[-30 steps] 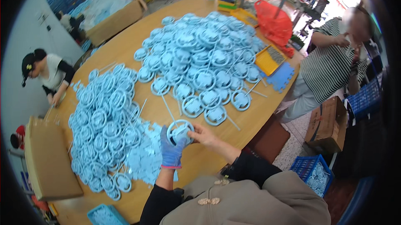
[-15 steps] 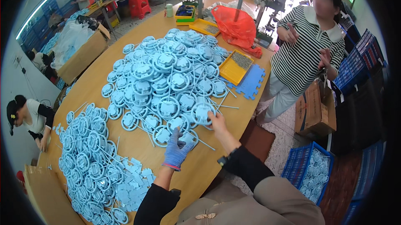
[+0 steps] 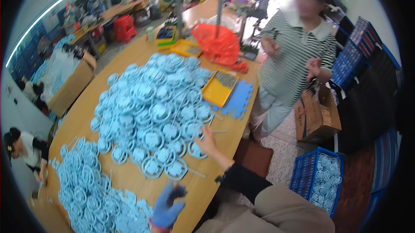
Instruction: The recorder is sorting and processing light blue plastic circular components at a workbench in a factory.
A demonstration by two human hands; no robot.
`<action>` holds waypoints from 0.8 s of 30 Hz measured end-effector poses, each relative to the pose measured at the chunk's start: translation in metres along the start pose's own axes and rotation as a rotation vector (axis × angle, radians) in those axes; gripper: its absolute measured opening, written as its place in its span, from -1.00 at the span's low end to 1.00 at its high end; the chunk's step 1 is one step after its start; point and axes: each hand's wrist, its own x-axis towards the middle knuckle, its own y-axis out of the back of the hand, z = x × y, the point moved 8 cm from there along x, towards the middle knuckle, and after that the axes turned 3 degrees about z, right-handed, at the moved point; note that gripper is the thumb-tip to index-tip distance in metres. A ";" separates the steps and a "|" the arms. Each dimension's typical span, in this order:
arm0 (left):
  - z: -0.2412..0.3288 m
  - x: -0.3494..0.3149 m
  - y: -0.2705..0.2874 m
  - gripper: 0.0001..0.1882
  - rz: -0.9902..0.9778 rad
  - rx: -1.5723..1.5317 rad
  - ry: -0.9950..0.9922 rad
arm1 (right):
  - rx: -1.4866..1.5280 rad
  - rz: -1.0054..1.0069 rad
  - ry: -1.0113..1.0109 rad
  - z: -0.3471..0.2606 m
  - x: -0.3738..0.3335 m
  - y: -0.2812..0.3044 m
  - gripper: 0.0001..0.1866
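Drawing a light-blue ring [image 3: 191, 129] from the large pile's [image 3: 145, 99] right edge on the table [image 3: 125, 173] probably wants a rim pinch clear of neighbouring stems [image 3: 219, 131], the right hand [image 3: 209, 144] spread there, contact unclear, the gloved left hand [image 3: 165, 210] apart, open and seemingly empty.

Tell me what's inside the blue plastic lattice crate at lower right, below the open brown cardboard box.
The blue plastic lattice crate holds a heap of light-blue round plastic pieces. The top ones cover whatever lies deeper, so the bottom beneath them cannot be seen.
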 end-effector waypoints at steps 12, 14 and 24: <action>0.024 -0.025 -0.077 -0.47 -0.394 0.159 0.161 | 1.448 -1.474 1.030 -0.406 -0.180 0.264 -0.66; 0.011 -0.024 -0.086 -0.45 -0.411 0.084 0.113 | 1.463 -1.506 1.088 -0.413 -0.194 0.270 -0.67; 0.000 -0.042 -0.073 -0.45 -0.402 -0.085 0.124 | 1.449 -1.716 1.156 -0.433 -0.223 0.260 -0.62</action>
